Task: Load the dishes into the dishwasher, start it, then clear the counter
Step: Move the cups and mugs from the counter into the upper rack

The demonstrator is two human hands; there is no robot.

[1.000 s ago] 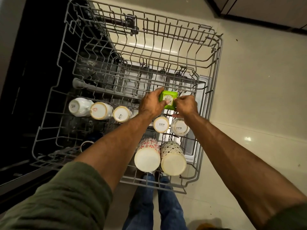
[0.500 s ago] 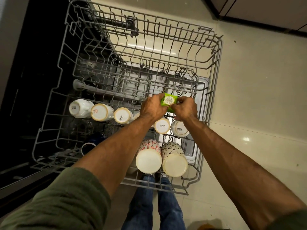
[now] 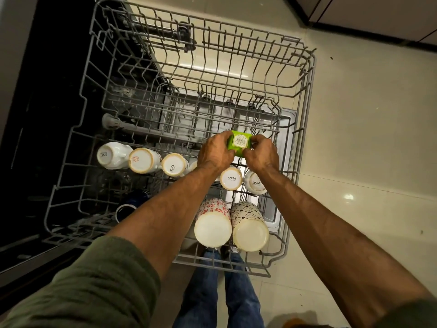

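Note:
A small green square container (image 3: pixel 239 143) with a barcode sticker on its base is held upside down over the pulled-out grey upper rack (image 3: pixel 305 95) of the dishwasher. My left hand (image 3: pixel 216 153) grips its left side and my right hand (image 3: pixel 261 155) grips its right side. Below my hands a row of upturned white cups (image 3: pixel 143 160) runs across the rack, two of them (image 3: pixel 231 178) marked SISTA. Two patterned tumblers (image 3: pixel 212 223) lie upside down at the rack's near edge.
The far half of the rack holds only bare tines. A dark blue mug (image 3: pixel 126 210) sits low at the left. The black dishwasher cavity (image 3: pixel 47 110) is to the left, the open door (image 3: pixel 283 129) beneath the rack, and beige floor tiles (image 3: pixel 366 138) to the right.
Both hands have kept hold of the green container and shifted it slightly, turning its stickered base more squarely upward. The cups and tumblers have not moved.

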